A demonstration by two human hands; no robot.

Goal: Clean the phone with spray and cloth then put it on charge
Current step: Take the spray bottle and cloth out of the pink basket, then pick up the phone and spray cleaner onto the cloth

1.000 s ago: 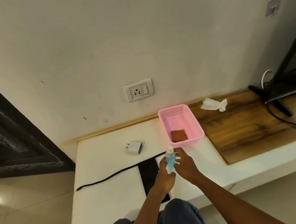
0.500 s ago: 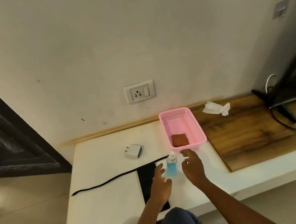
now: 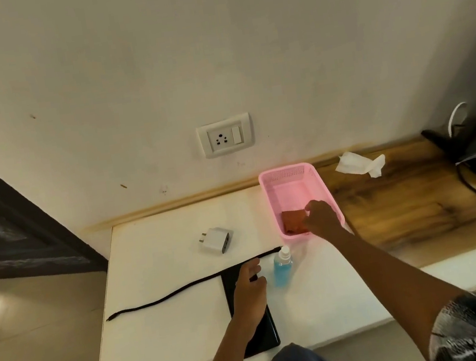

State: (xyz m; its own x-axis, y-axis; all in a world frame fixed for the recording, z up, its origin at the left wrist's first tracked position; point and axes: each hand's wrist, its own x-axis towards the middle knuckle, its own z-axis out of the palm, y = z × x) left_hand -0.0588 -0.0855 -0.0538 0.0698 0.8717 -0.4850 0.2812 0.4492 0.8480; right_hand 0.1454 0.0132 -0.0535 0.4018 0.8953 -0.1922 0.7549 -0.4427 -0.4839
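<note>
Right hand (image 3: pixel 322 217) reaches into the pink basket (image 3: pixel 268 188), fingers curled down onto the brown cloth (image 3: pixel 292 218) lying at the basket's near end; looks like a pinch on the cloth's right edge, though the grip itself is hidden under the knuckles. Left hand (image 3: pixel 248 287) rests flat over the upper part of the black phone (image 3: pixel 263 335), fingers relaxed and loosely spread, holding nothing.

Phone lies face-up on the white surface (image 3: pixel 167 339), long axis running away from the person, its near end close to the surface's front edge. Spray bottle (image 3: pixel 283 268) with blue liquid stands upright just right of the left hand, between phone and basket, touched by neither hand. Black cable (image 3: pixel 167 297) runs across the surface from the left, passing behind the phone's far end toward the bottle. White charger adapter (image 3: pixel 216 239) lies on its side behind the cable, apart from it. Wall socket (image 3: pixel 225 135) is on the wall above.

Crumpled white tissue (image 3: pixel 359 163) sits on the wooden board (image 3: pixel 404 205) to the right of the basket.
</note>
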